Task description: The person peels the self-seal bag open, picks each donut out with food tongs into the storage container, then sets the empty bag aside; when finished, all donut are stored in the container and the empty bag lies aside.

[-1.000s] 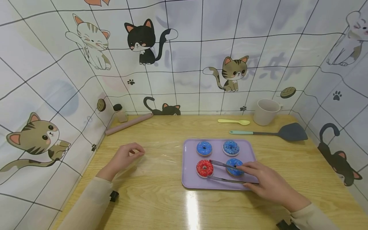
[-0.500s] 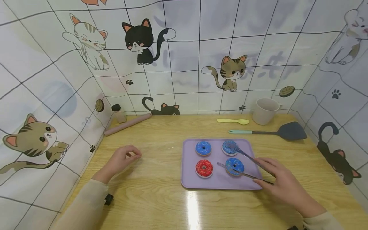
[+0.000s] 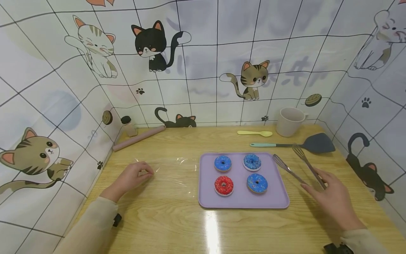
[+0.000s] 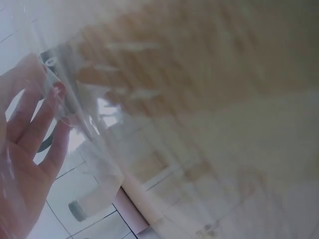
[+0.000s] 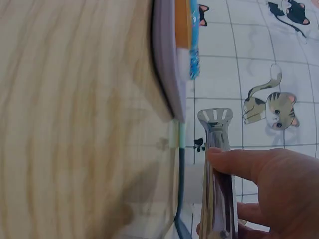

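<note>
My right hand (image 3: 333,197) holds metal tongs (image 3: 309,165) just right of the lilac tray (image 3: 238,203). The tongs' slotted ends are spread apart, with nothing between them. On the tray lie one red sprinkled doughnut (image 3: 223,190) and three blue doughnuts (image 3: 257,187). At the left, my left hand (image 3: 133,178) has its thumb and fingers curled together at clear, shiny plastic film (image 3: 180,183). Its glints show over the table, and it fills much of the left wrist view, blurring what lies behind. Its full shape cannot be made out.
Behind the tray lie a yellow spoon (image 3: 253,133) and a spatula (image 3: 317,143), near a pale mug (image 3: 289,121). At the back left are a rolling pin (image 3: 139,138) and a small black-capped jar (image 3: 129,127). Cat-patterned walls enclose the wooden table (image 3: 165,225).
My right hand has drawn the tongs away from the red doughnut, across the blue ones, to the right of the tray. The doughnuts stay put, and my left hand has hardly moved.
</note>
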`<state>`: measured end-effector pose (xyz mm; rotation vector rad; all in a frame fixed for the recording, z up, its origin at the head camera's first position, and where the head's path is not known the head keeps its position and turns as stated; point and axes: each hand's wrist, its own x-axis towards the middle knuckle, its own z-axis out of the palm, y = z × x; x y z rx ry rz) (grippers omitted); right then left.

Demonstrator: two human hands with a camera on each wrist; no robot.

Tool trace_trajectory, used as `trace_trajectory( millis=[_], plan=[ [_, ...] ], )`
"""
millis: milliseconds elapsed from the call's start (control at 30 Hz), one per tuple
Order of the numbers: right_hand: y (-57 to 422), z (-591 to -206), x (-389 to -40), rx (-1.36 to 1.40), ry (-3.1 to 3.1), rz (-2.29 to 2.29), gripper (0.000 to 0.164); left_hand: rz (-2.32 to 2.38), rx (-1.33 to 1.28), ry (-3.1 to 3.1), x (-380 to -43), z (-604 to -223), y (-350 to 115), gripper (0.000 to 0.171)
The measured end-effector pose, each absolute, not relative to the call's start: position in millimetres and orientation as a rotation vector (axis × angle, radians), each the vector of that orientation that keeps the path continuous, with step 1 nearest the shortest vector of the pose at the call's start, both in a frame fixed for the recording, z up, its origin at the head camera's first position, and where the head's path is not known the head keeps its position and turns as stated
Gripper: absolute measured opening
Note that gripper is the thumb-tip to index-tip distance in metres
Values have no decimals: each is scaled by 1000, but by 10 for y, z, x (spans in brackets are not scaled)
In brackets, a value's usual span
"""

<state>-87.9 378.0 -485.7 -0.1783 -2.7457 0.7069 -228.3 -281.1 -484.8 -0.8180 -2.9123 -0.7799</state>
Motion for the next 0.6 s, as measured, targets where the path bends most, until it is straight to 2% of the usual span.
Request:
trace_trajectory(
  millis=[300,600],
  plan=[
    [3974,-4971,-853,-283,-2881,732,87,-784,-806,-2931,-2257,-4839,-2789,10],
    [3997,-4976,-869,-372,-2972,773,106,-842,-773,-2964,-2309,-4796,-2759,11]
  ],
)
